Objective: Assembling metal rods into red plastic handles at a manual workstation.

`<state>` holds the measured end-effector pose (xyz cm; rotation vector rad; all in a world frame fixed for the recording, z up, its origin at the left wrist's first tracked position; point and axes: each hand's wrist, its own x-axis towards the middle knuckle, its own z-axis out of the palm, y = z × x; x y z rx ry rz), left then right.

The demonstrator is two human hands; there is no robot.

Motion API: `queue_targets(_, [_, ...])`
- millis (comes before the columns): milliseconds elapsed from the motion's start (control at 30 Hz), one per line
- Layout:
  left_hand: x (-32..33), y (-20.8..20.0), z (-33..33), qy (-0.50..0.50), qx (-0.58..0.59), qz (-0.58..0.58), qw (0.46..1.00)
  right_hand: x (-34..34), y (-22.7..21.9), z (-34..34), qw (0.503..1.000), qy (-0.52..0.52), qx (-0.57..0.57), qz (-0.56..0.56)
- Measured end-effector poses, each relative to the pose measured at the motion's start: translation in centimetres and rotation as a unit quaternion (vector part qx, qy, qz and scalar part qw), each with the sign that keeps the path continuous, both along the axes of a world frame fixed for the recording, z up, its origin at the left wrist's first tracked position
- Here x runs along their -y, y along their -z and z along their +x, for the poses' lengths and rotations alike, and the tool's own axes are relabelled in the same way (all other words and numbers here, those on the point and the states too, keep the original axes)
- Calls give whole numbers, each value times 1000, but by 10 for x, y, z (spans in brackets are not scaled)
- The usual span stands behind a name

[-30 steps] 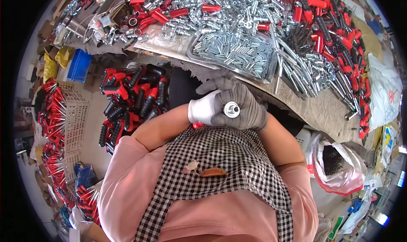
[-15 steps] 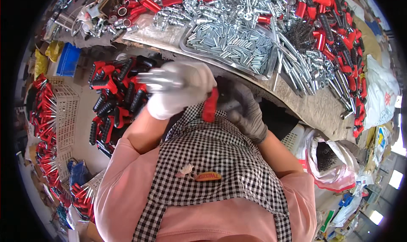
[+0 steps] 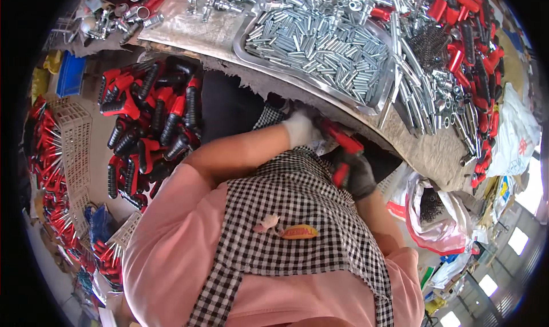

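Observation:
My right hand, in a grey glove, is closed round a red-and-black tool handle in front of my apron. The handle slants up and left toward the bench edge. A second red part, blurred, shows beside the right fingers; I cannot tell if it belongs to the same tool. My left hand, in a white glove, is at the upper left end of the handle, close under the bench edge. Its fingers are hidden, so its grip does not show.
A metal tray of short steel pins stands on the bench, among loose metal parts and red-and-black handles. More such handles are heaped at my left, beside plastic crates. An open white sack holds small dark pieces at right.
My left hand has moved right and down to the bench edge; the shiny metal parts it held are out of sight. My right hand has moved slightly right and down. The red handle now shows at it.

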<state>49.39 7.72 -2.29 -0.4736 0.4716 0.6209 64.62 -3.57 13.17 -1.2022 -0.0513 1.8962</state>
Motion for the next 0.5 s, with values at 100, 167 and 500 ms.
queue_targets(100, [0,100,28,162,-107,116,974,-43,35,-22,999,28,13,-45])
queue_targets(167, [-3,110,38,174,-113,138,968,-35,87,-12,990,92,62,-86])
queue_targets(500, [13,124,33,208,-188,235,931,-38,71,-26,989,45,96,-106])
